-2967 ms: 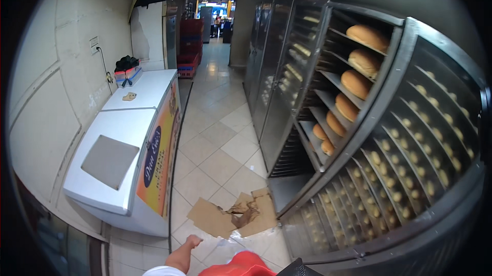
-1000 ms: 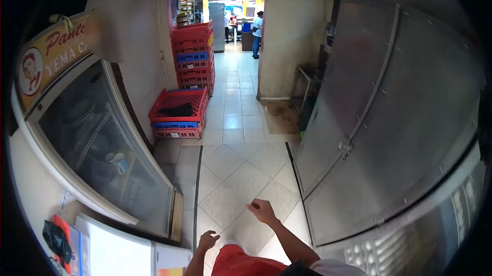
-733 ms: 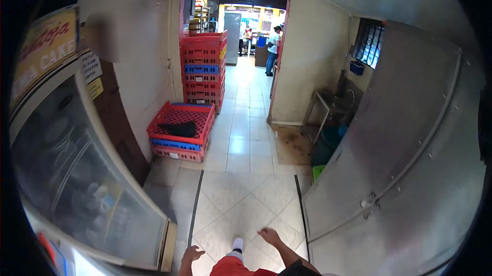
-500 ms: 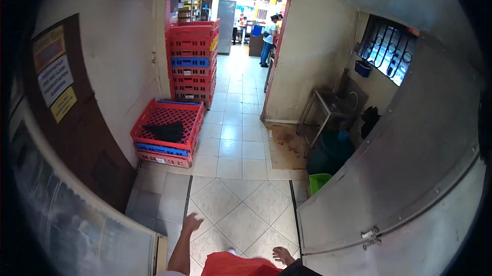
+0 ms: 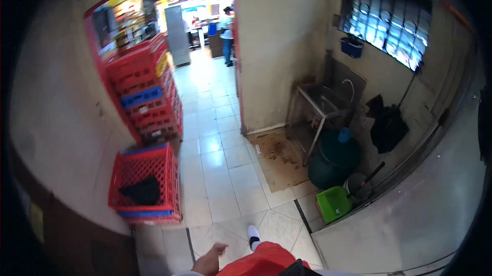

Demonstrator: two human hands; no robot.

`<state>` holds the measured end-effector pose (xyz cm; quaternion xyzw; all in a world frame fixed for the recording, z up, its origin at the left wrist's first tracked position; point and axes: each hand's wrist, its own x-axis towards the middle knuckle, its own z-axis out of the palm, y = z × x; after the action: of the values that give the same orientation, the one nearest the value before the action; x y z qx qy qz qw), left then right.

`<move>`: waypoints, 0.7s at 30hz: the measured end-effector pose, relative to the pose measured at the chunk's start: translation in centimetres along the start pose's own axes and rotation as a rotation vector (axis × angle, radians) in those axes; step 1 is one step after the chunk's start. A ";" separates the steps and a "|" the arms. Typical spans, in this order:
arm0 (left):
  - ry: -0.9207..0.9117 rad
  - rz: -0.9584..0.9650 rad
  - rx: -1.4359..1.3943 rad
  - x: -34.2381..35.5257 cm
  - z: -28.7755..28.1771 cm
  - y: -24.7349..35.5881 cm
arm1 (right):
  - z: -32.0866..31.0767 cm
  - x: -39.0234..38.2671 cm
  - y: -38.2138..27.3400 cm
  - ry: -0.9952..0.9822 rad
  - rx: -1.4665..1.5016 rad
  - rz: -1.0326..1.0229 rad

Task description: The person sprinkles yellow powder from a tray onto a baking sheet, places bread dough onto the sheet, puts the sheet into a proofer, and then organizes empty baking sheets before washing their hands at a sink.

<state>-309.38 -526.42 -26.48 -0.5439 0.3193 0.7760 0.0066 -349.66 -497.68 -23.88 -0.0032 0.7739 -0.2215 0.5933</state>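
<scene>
Low in the picture, my left hand (image 5: 209,259) hangs over the pale tiled floor (image 5: 220,194), to the left of my red apron or garment (image 5: 264,260). Its fingers are loosely bent and somewhat blurred, with a gap between them and no object visible in them. It touches nothing that I can see. My right hand is out of the picture. One of my feet, in a white shoe (image 5: 254,234), steps forward. Nearest on the left stands a low stack of red and blue plastic crates (image 5: 177,184), with a dark cloth or bag (image 5: 143,190) in the top one.
A tall crate stack (image 5: 148,86) stands by the doorway. Beyond it are a grey refrigerator (image 5: 177,35) and a person (image 5: 226,33). On the right are a metal sink (image 5: 328,103), a stained cardboard sheet (image 5: 277,158), a dark green drum (image 5: 333,161), a green dustpan (image 5: 334,204) and a metal door (image 5: 410,225).
I have moved forward and my view has turned right. Crates and sink are closer. The right hand has left the picture, and the left hand sits lower. A foot has come forward.
</scene>
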 end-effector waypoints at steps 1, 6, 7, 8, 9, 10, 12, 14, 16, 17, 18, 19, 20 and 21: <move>0.184 -0.317 -0.033 -0.2 -0.5 1.1 | -0.2 2.1 -4.1 0.000 -0.023 -0.013; 0.455 -0.035 -0.338 -1.8 -7.5 13.7 | -3.2 16.3 -27.6 0.101 -0.116 -0.233; 0.556 0.037 -0.390 0.3 -8.6 17.0 | -5.1 19.3 -33.9 0.153 -0.127 -0.368; 0.765 0.006 -0.398 -1.9 -11.4 16.3 | 1.2 16.2 -43.5 0.162 -0.740 -0.530; 0.852 -0.003 -0.373 -0.9 -11.4 19.1 | 1.4 16.4 -49.3 0.183 -0.525 -0.581; 0.878 -0.019 -0.408 -0.6 -12.4 19.2 | 4.4 15.1 -55.8 0.117 -0.269 -0.607; 0.671 0.092 -0.603 1.1 -15.0 20.5 | 8.0 13.7 -67.2 0.054 -0.153 -0.633; 0.538 0.056 -0.665 4.2 -16.6 24.5 | 12.6 13.5 -75.1 -0.030 -0.175 -0.705; 0.490 -0.117 -0.595 7.9 -17.0 29.5 | 15.9 15.4 -81.8 -0.131 -0.201 -0.796; 0.461 -0.128 -0.557 10.6 -17.4 32.7 | 16.9 17.7 -82.8 -0.166 -0.229 -0.842; 0.394 -0.148 -0.458 14.5 -17.1 37.7 | 15.7 22.0 -83.4 -0.153 -0.364 -0.870; 0.313 -0.122 -0.341 19.1 -16.5 44.1 | 12.0 22.7 -85.1 -0.097 -0.691 -0.971; 0.245 -0.113 -0.203 23.1 -15.1 49.7 | 8.4 31.4 -82.4 -0.148 -0.582 -1.131; 0.391 -0.131 -0.167 22.6 -19.3 49.1 | 15.8 27.6 -83.6 -0.334 -0.820 -0.915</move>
<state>-319.93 -582.86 -25.62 -0.7022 0.2130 0.6775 -0.0503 -364.87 -585.84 -23.33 -0.5950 0.6130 -0.1350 0.5020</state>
